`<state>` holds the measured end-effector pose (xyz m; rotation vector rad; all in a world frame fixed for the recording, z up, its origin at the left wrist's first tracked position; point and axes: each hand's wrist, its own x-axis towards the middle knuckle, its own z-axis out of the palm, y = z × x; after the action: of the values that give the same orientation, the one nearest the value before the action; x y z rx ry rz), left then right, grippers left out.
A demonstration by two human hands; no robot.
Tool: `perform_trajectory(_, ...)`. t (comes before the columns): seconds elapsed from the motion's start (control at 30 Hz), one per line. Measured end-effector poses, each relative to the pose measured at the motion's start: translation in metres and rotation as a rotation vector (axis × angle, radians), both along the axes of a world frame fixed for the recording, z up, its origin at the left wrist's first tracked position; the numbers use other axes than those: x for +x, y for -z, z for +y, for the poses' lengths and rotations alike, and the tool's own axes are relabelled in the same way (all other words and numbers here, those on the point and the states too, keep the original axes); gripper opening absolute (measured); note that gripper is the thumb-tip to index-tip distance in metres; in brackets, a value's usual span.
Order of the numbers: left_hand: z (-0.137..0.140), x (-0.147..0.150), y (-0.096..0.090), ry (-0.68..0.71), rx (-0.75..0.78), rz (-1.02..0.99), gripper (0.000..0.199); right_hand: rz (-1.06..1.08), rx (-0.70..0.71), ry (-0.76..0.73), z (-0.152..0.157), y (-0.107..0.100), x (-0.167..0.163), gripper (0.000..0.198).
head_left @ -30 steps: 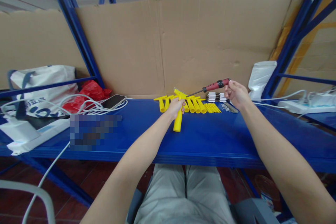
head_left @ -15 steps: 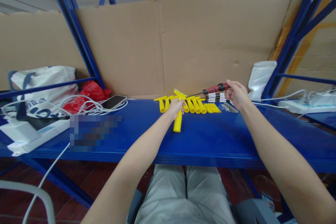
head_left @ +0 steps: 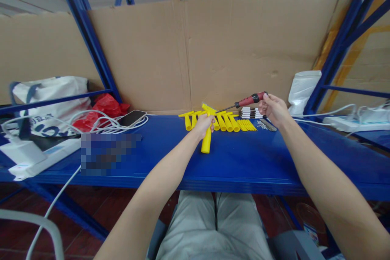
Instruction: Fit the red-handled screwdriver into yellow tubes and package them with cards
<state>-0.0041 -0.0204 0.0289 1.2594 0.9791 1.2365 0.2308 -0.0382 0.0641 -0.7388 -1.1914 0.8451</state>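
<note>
- Centre: our left hand (head_left: 204, 125) clamps a yellow T-shaped tool (head_left: 206, 144).
- Right of centre: our right hand (head_left: 273, 109) grips a screwdriver (head_left: 250, 99); screwing seems unfinished.
- Loose yellow pieces (head_left: 246, 125) there lie unfitted.

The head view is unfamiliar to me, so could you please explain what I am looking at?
There is no robot here: a camera worn on a person's head looks forward and down. The bare left hand grips a yellow, T-shaped, plastic-looking tool. The bare right hand holds a screwdriver with a red-and-black handle, its thin metal shaft reaching toward the tool's head. On the blue table beyond lie a row of similar yellow pieces, a set of small yellow strips, and black-banded white stacks.
</note>
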Motion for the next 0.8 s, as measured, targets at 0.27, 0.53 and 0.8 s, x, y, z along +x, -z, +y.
perform_trajectory(0.27, -0.0001, -0.0001, 0.001, -0.003, -0.001, -0.001, 0.02, -0.002, 0.065, 0.016, 0.0012, 0.0026, 0.0003, 0.034)
perform_trajectory(0.53, 0.0008, -0.0001, 0.001, 0.001, 0.002, -0.001, 0.019, -0.015, 0.058, 0.056, 0.0045, 0.0037, 0.0008, 0.042)
perform_trajectory(0.8, -0.0015, 0.0007, 0.0005, 0.006, 0.007, 0.013, 0.02, -0.021, -0.059, 0.168, 0.0035, 0.003, -0.0012, 0.048)
